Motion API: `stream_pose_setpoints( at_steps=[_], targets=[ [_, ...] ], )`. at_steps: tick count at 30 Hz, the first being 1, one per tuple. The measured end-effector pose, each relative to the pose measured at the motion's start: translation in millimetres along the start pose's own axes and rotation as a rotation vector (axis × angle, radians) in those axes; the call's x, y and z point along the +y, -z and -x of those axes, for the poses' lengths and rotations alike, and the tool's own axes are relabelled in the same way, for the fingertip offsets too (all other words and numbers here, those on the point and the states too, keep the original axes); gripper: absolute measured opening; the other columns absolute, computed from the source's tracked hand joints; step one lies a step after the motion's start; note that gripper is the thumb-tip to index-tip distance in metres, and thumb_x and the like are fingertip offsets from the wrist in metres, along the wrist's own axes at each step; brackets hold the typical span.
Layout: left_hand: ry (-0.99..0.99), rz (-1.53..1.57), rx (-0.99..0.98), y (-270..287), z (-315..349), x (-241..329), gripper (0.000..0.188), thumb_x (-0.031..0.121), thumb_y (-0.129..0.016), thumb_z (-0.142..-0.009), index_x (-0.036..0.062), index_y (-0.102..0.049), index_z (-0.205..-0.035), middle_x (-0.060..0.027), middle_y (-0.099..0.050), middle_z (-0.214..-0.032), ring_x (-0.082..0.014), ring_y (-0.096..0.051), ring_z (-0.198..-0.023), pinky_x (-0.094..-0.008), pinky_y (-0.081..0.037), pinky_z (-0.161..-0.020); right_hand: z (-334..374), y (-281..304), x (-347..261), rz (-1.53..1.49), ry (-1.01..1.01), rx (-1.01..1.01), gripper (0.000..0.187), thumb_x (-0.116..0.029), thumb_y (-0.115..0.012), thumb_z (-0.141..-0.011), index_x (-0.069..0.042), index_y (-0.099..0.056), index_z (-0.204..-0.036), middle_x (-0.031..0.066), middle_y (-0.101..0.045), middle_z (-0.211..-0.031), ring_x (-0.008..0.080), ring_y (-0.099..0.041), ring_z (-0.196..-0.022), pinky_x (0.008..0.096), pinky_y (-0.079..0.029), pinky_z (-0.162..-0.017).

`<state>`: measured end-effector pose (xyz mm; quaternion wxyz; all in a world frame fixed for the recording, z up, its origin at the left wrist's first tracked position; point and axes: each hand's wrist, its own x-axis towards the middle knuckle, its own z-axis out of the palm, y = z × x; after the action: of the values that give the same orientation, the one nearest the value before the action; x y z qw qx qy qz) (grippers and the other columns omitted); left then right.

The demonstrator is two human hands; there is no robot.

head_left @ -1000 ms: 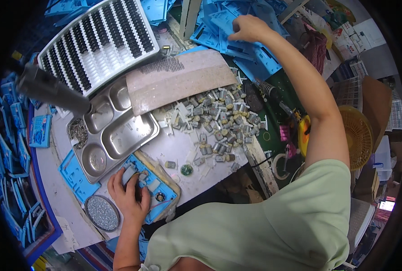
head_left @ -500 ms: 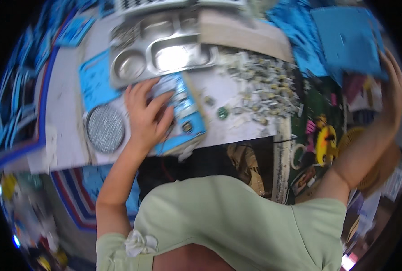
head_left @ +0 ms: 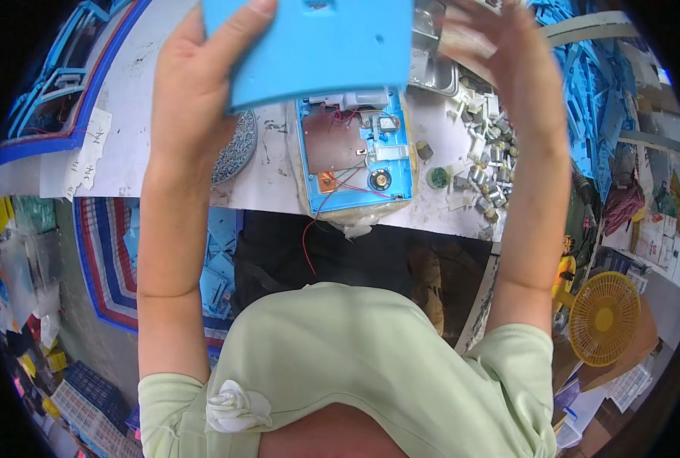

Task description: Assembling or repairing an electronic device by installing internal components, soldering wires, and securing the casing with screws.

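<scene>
My left hand (head_left: 191,88) is closed on the left edge of a flat blue plastic panel (head_left: 321,57), held up over the table. To the panel's right is my right hand (head_left: 512,69), blurred, its fingers apart and apparently holding nothing. Below the panel, a blue plastic casing (head_left: 355,200) lies open side up on a wrapped pad. Inside it are a brown flat area, a small round speaker (head_left: 380,179), a copper-coloured square (head_left: 326,182) and thin wires. A red wire (head_left: 305,246) hangs over the table's front edge. The panel hides the casing's far end.
Small motor-like metal parts (head_left: 485,179) are heaped right of the casing, near a green round piece (head_left: 438,178). A metal compartment tray (head_left: 438,75) stands behind. A round dish of small bits (head_left: 237,153) is at left. Blue plastic pieces (head_left: 584,99) pile up at far right.
My right hand has come in from the far right. The blue panel is now in my left hand, which has lifted off the casing. The casing's inside now shows.
</scene>
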<state>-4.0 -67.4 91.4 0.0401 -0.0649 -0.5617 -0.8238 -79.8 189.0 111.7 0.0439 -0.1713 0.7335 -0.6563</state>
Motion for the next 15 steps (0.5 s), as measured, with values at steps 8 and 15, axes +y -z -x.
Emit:
stream_pose_setpoints(
  at_steps=[8,15],
  targets=[
    [-0.168,-0.658,-0.034,1,52,-67,0.071,0.029,-0.085,-0.080,-0.0001,-0.055,-0.137,-0.0156,-0.058,-0.127,-0.0289,-0.060,-0.114,-0.0408,-0.049,-0.097,72,16,37,-0.215,-0.159,0.167,0.058,-0.014,-0.073,-0.093,0.005,-0.050,-0.144,0.0109,-0.072,-0.108,0.0107,-0.066,-0.083,0.0173,-0.048,-0.062],
    [-0.354,-1.196,-0.481,25,113,-94,0.056,0.016,-0.085,-0.071,0.0093,-0.064,-0.123,-0.0132,-0.059,-0.130,-0.0373,-0.058,-0.118,-0.0474,-0.048,-0.099,129,78,78,-0.607,-0.199,0.316,0.051,-0.018,-0.059,-0.103,0.005,-0.047,-0.146,-0.0019,-0.060,-0.088,0.0026,-0.037,-0.059,0.0206,-0.032,-0.054]
  ],
)
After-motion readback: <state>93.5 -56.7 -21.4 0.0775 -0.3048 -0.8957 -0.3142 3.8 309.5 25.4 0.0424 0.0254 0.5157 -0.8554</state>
